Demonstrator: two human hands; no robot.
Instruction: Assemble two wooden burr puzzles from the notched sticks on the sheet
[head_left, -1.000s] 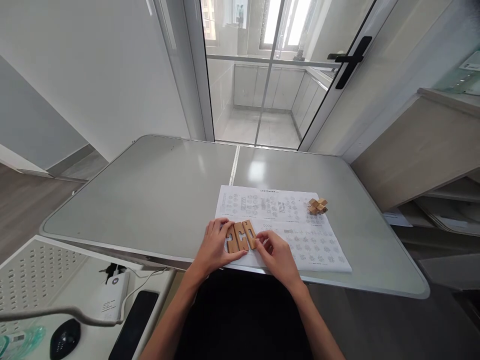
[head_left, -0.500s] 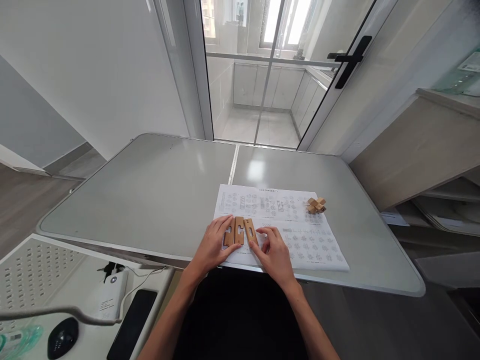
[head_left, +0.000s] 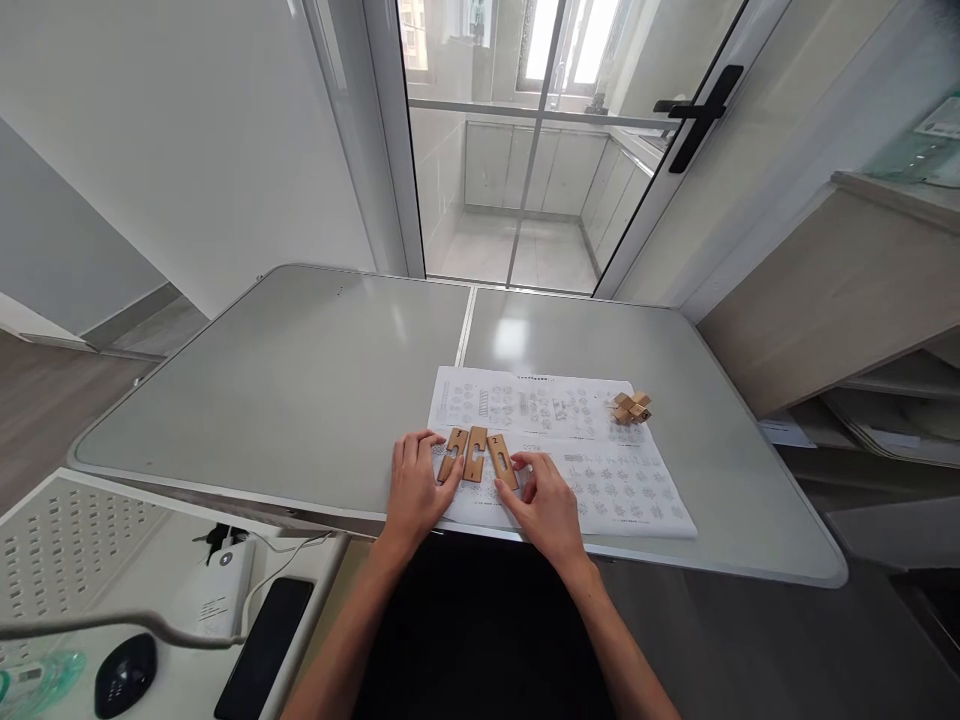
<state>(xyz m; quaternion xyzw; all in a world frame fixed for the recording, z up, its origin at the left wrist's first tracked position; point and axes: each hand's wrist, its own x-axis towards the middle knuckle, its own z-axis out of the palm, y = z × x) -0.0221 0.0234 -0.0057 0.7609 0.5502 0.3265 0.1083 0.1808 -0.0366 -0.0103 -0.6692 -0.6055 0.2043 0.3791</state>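
Three flat wooden puzzle pieces lie side by side on a printed instruction sheet (head_left: 637, 490). My left hand (head_left: 415, 480) holds the notched left puzzle piece (head_left: 456, 441) between thumb and fingers; the thumb covers part of its lower end. In the middle, a second notched puzzle piece (head_left: 477, 440) lies untouched. My right hand (head_left: 547, 500) has thumb and index finger at the edges of the right puzzle piece (head_left: 496, 447), which is marked 2, has a long slot and lies tilted. An assembled wooden burr puzzle (head_left: 631, 408) sits at the sheet's right edge.
The grey folding table (head_left: 300, 370) has a seam down its middle. At the lower left a white cart (head_left: 176, 560) carries a black phone (head_left: 264, 648), a mouse (head_left: 126, 676) and a white power bank (head_left: 226, 585). Beyond the table stands a glass door (head_left: 510, 200).
My left hand has moved slightly left, tilting the left puzzle piece and opening a gap from the middle one at its lower end. My right hand has stayed almost still.
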